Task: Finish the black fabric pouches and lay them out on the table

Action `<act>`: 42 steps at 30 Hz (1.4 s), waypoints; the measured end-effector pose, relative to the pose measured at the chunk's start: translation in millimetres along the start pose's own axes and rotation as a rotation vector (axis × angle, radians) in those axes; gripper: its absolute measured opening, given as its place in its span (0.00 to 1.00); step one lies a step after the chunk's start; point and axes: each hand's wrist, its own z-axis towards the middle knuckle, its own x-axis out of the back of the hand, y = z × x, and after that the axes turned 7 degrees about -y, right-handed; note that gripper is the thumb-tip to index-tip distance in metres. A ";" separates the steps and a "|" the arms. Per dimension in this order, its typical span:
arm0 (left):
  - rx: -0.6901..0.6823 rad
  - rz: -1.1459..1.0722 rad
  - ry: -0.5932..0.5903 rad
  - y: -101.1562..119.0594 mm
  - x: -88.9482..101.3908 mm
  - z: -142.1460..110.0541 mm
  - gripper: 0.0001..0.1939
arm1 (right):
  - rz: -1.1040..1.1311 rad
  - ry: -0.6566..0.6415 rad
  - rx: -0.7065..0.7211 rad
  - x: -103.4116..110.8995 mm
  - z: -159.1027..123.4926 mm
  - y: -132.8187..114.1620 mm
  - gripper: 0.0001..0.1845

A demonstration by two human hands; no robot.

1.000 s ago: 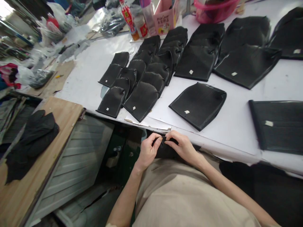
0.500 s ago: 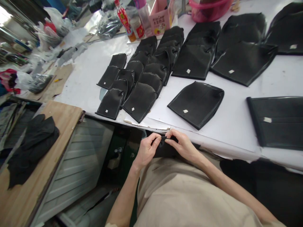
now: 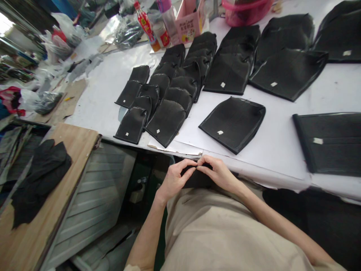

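My left hand (image 3: 176, 178) and my right hand (image 3: 217, 171) meet fingertip to fingertip just off the table's front edge, close to my body. Both pinch the upper edge of a black piece of material (image 3: 199, 180), which hangs down between them. Fingers cover most of that edge, and the rest blends into the dark below. Beyond my hands, a single flat black panel (image 3: 232, 124) with a small white sticker lies on the table. Overlapping rows of similar black panels (image 3: 166, 120) are to its left.
White paper covers the table (image 3: 282, 150). At the back stand a red-labelled bottle (image 3: 146, 24), a pink box (image 3: 189, 24) and a pink basin (image 3: 245, 13). A wooden board (image 3: 70, 150) with crumpled black cloth (image 3: 41, 180) on it is at the left.
My left hand has slid right along the black material's edge, and its fingertips now meet those of my right hand. My right hand has hardly moved.
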 end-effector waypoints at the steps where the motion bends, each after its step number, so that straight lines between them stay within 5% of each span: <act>1: -0.013 0.022 -0.023 -0.6 1.1 0.9 0.09 | 0.008 -0.014 -0.002 0.3 -0.4 0.2 0.04; 15: -0.086 0.006 -0.067 -19.2 -6.9 0.8 0.09 | -0.015 -0.075 -0.047 7.7 3.6 2.6 0.11; 25: -0.267 -0.029 -0.074 -32.2 -7.9 -3.5 0.06 | -0.041 -0.108 -0.052 2.9 1.9 7.1 0.10; 31: -0.046 -0.055 0.123 -27.4 -10.4 -0.5 0.04 | 0.057 -0.124 -0.081 7.6 1.4 7.5 0.13; 42: 0.033 -0.093 0.062 -25.0 -10.8 0.6 0.07 | -0.033 -0.047 0.037 1.8 -1.2 5.7 0.05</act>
